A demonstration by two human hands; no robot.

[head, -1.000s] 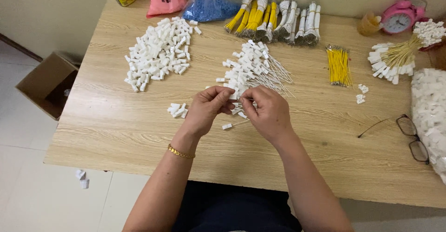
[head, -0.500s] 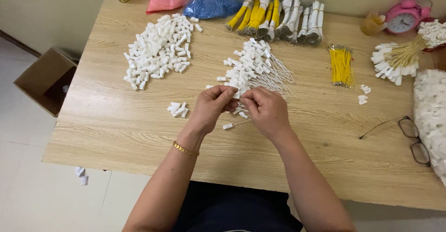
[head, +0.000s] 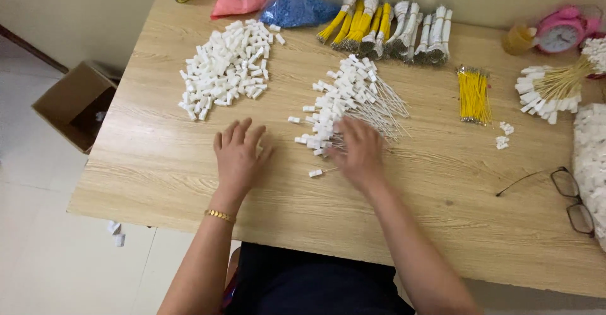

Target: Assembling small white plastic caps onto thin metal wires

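Spread flat, the left hand (head: 238, 156) rests on the wooden table (head: 442, 201); the right hand (head: 357, 152), fingers loose, touches white-capped wires (head: 347, 100). Beside the table, a cardboard box (head: 72, 103) sits on pale tiled floor (head: 44, 245)

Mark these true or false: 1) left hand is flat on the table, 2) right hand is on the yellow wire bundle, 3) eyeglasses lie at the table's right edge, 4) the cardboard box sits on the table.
1) True: the left hand lies palm down on the wooden table, fingers spread.
2) False: the right hand is at the pile of white wires with connectors; the yellow wire bundle lies apart, untouched.
3) True: the eyeglasses lie there, folded open.
4) False: the cardboard box stands on the floor, left of the table.
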